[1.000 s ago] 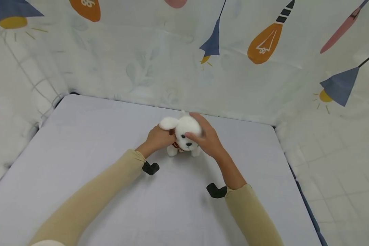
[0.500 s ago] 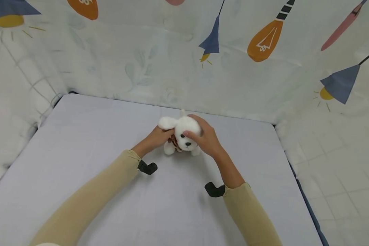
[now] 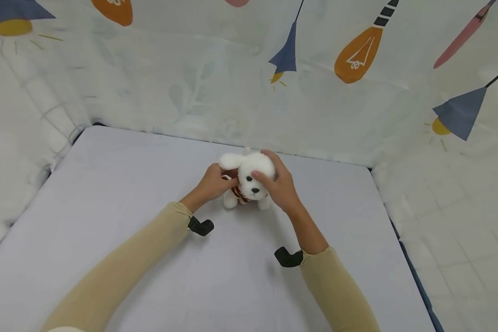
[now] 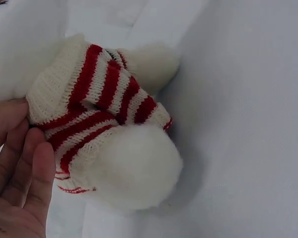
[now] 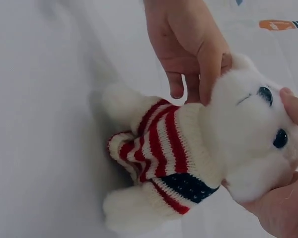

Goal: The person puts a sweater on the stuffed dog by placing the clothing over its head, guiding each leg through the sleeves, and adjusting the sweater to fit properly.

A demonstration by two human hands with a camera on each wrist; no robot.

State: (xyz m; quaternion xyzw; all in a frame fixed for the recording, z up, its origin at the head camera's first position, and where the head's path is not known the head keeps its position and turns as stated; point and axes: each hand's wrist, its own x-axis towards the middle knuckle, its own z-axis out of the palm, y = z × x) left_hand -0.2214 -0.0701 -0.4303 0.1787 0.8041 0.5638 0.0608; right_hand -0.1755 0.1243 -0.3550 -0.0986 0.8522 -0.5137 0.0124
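Note:
A white plush dog with dark eyes and nose stands on the table, facing the person. It wears a red-and-white striped knit sweater with a cream ribbed collar and a navy patch. My right hand grips the dog's head from the side, its thumb lying beside one eye. On the other side my left hand reaches in under the floppy ear. Its thumb and fingertips pinch the sweater's collar edge at the neck, as the left wrist view shows. The dog's rear is hidden in the head view.
A white-covered table spreads around the toy, with its back edge close behind. Patterned pale curtains hang at the back and sides. Black wrist mounts stick out from both beige sleeves.
The left hand has shifted at the neck, drawing slightly back and then in again at the collar. The dog's head has tipped up a little and to the right under the right hand.

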